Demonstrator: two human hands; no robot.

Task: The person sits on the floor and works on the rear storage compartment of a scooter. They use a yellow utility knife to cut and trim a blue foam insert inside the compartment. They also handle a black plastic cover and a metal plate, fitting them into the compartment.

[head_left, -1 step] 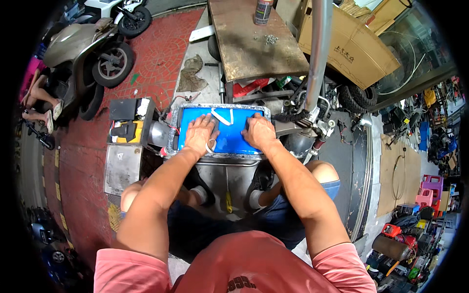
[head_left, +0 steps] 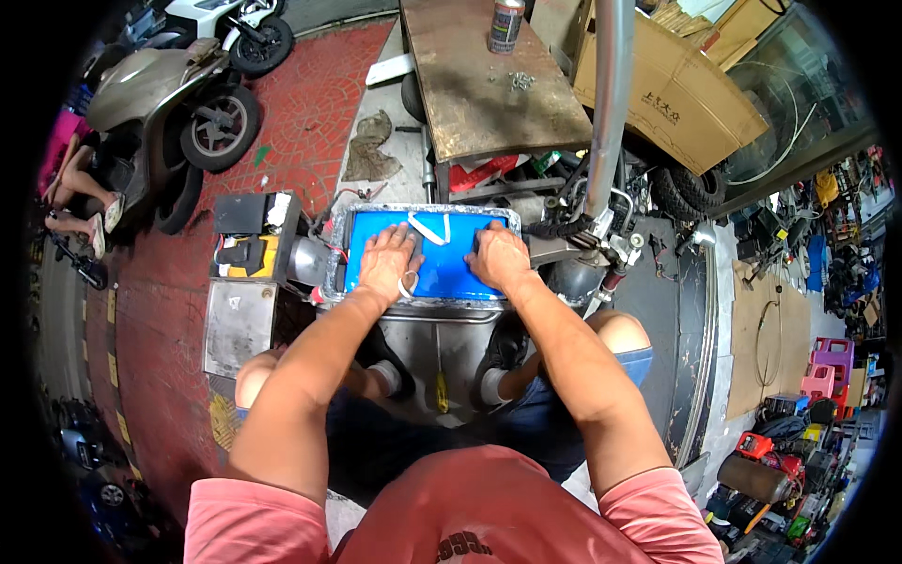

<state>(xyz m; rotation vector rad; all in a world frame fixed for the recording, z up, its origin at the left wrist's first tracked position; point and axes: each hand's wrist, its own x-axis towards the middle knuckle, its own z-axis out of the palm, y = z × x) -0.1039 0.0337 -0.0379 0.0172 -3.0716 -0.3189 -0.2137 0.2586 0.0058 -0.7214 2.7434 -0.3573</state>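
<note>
A smooth blue rectangular pack (head_left: 443, 274) lies inside a scuffed metal-rimmed box (head_left: 395, 208) in front of me. My left hand (head_left: 387, 260) rests flat on its left part, fingers stretched toward the far side, with a white loop around the wrist or heel of the palm. Over the right end lies my right hand (head_left: 500, 256), palm down, its fingers slightly bent and its thumb toward the middle. Between the hands, near the far edge, a white strap (head_left: 430, 229) forms a V on the blue surface. Neither hand grips anything.
A screwdriver (head_left: 442, 391) with a yellow handle lies between my feet. To the left stands an open case (head_left: 242, 324); a scooter (head_left: 155, 113) is beyond it. Ahead are a wooden table (head_left: 489, 113) with a can (head_left: 505, 26), a metal pole (head_left: 611, 103) and a cardboard box (head_left: 667, 89).
Both hands keep their places on the blue pack. The whole view has shifted very slightly.
</note>
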